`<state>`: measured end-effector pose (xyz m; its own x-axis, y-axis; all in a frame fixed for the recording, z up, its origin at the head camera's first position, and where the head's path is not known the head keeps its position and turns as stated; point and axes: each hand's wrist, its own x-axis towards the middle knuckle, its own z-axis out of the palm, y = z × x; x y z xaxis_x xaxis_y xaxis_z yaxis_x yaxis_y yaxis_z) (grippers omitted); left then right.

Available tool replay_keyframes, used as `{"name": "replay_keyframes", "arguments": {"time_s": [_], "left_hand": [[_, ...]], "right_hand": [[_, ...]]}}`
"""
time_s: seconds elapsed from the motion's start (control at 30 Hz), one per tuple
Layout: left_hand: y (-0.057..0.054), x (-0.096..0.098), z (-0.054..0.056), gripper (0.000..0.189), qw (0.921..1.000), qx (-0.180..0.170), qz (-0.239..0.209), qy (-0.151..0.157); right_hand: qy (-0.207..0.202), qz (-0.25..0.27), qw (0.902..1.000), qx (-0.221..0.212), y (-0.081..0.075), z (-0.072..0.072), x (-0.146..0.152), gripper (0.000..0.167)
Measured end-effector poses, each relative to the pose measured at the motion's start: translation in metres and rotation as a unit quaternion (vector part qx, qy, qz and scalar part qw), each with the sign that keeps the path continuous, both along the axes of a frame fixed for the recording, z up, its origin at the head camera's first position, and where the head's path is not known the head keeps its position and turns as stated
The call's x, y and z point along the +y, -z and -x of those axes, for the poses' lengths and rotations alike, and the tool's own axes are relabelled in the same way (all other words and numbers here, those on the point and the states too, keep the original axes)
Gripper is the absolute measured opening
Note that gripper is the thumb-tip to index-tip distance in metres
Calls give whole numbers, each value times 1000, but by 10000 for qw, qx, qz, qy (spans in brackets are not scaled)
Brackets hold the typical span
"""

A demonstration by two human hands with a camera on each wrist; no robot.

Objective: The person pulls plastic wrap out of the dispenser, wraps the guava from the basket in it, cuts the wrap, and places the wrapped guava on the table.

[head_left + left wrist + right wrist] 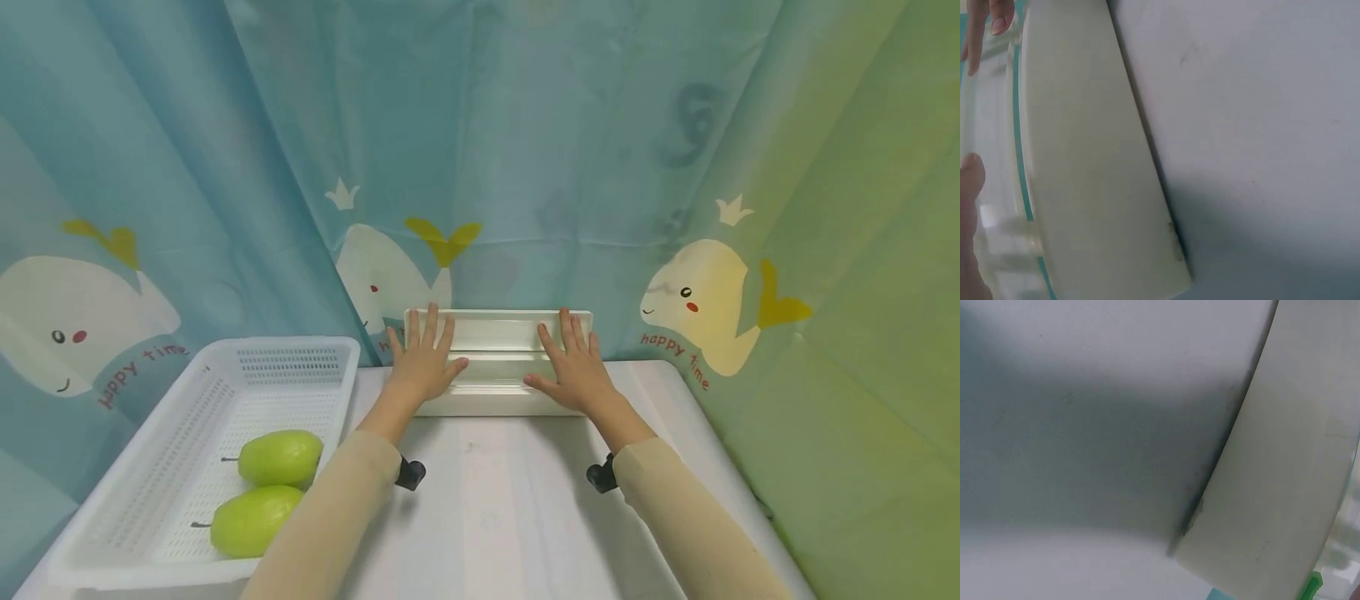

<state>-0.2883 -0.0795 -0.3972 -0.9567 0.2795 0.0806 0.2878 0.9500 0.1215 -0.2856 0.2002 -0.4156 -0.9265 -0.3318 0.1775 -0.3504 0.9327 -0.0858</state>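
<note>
A white stepped rack (498, 404) stands at the back of the table, against the curtain. Over its left end my left hand (423, 367) lies with fingers spread and straight, pointing away from me. My right hand (573, 371) is spread in the same way over the right end. Neither hand grips anything, and I cannot tell how firmly they touch the rack. In the left wrist view the rack's plain front face (1085, 150) fills the middle, with a thumb (971, 178) at the left edge. The right wrist view shows the rack's front corner (1260, 506); that hand is almost wholly hidden there.
On the left a white perforated basket (183, 417) holds two green fruits with thin stems, a farther one (281, 457) and a nearer one (255, 521). A pale cloth covers the table (487, 508). Curtains with whale prints (525, 167) hang behind and at both sides.
</note>
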Motion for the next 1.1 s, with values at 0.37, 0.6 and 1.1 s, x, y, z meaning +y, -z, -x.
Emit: {"name": "replay_keyframes", "arguments": {"time_s": [0.37,0.6,1.1], "left_hand": [[11,-7,-8,67,9985,-355,-353,203],[17,-13,-9,25,9823,721,-1145,1297],[14,-14,-4,21,9907,-124,-563,1236]], "right_hand": [[-98,170,9991,-388,11,-3,1,78],[-358,513,9972,419,10,-4,-2,38],[-487,358,9876,-1446,0,7,-4,32]]}}
